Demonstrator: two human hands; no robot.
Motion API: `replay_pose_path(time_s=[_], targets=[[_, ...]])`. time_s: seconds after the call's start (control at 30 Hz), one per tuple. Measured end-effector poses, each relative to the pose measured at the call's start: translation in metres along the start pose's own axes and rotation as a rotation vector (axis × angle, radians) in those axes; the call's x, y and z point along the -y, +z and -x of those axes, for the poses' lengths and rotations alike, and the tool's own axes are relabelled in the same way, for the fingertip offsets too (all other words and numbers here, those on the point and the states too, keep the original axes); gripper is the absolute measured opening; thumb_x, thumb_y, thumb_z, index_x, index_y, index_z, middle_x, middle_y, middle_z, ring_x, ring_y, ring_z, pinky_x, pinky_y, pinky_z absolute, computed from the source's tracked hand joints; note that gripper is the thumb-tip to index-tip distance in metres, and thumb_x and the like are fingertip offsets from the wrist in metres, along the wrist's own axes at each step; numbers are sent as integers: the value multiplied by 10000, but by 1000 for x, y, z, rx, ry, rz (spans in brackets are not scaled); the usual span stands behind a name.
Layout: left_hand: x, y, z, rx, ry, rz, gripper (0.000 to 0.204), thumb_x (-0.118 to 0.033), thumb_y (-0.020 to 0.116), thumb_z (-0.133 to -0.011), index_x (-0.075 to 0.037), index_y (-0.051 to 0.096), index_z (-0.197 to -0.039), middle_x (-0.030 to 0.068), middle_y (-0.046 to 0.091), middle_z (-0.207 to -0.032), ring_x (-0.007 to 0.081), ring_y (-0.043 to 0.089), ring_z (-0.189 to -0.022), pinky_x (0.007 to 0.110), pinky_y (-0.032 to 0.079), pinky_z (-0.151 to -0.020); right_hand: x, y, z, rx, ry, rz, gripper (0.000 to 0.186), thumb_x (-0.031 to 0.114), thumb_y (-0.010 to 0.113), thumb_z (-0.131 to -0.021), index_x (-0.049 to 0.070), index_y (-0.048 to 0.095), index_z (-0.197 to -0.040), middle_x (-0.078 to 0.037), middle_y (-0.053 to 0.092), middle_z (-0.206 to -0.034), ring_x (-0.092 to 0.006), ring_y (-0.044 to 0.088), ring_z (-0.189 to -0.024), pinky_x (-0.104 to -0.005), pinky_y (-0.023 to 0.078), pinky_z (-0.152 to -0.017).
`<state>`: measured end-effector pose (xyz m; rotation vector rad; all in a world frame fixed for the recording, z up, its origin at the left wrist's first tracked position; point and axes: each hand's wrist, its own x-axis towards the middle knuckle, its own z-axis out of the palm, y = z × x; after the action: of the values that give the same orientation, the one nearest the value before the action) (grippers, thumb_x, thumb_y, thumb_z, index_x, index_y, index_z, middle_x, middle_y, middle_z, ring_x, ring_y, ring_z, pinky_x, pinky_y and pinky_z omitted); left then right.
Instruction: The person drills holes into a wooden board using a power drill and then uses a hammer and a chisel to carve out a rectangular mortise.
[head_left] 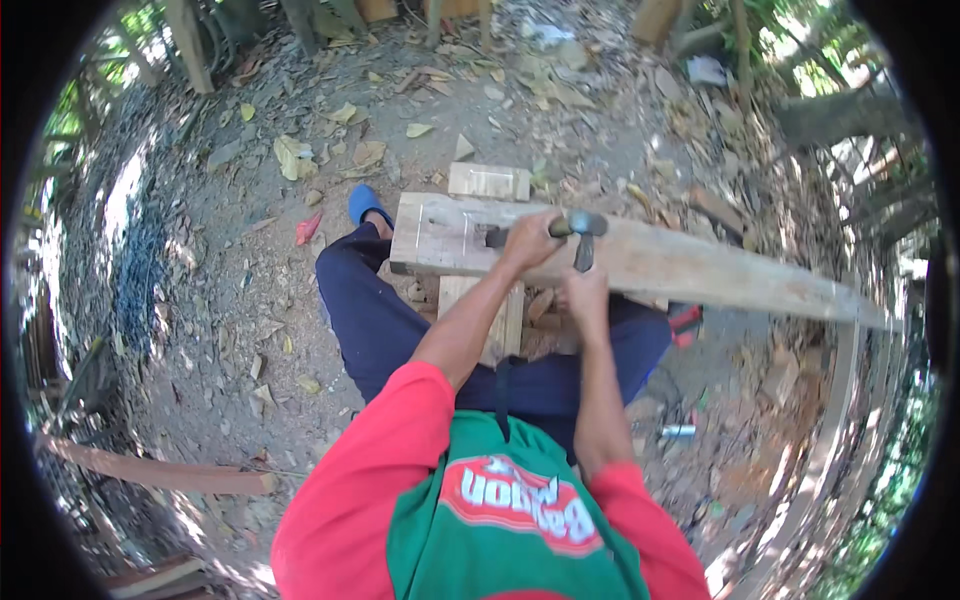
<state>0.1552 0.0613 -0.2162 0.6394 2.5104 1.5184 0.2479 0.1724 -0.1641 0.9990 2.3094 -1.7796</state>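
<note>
A long, thick wooden plank (690, 262) lies across in front of me, over my legs, its squared left end marked with pale lines. My left hand (530, 242) is closed around what looks like a chisel (557, 229), low over the plank. A dark patch beside its fingers may be the blade or a cut hole; I cannot tell which. My right hand (584, 292), somewhat blurred, grips the handle of a hammer (588, 224). The hammer's head is at the right end of the chisel's handle, touching it or very close.
Beneath the plank is a wooden support piece (503, 335); a short wood block (489, 182) sits just beyond. A red object (684, 322) and a small silvery cylinder (678, 431) lie at right. One reddish board (165, 469) rests at left. Dry leaves litter the dirt.
</note>
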Motion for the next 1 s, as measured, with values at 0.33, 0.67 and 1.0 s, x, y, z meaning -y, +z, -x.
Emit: replay_pose_path(time_s=[0.33,0.67,1.0], targets=[[-23,-7,-23,9,35,2,242,-216,751,-726,-97,609,-882,163,659,-774,383,648,-776,456,498,-670,139,-408,139,-629,-548,-305,232,101,640,-897,60,559,-1110,8,542,-780,-63,497,-585,-184,415,-467],[-17,-3,-15,7,35,-34,237,-256,732,-746,-98,624,-885,169,667,-800,398,646,-798,478,496,-685,36,-125,48,-481,-249,-9,147,92,565,-842,-1,560,-955,-61,575,-652,-143,515,-491,-284,444,-495],[-12,-6,-27,59,13,-105,282,-279,752,-758,-83,634,-924,190,677,-844,409,647,-808,470,498,-688,-30,-27,86,80,232,-143,125,97,587,-805,-1,511,-825,-67,574,-601,-150,574,-448,-331,454,-388]])
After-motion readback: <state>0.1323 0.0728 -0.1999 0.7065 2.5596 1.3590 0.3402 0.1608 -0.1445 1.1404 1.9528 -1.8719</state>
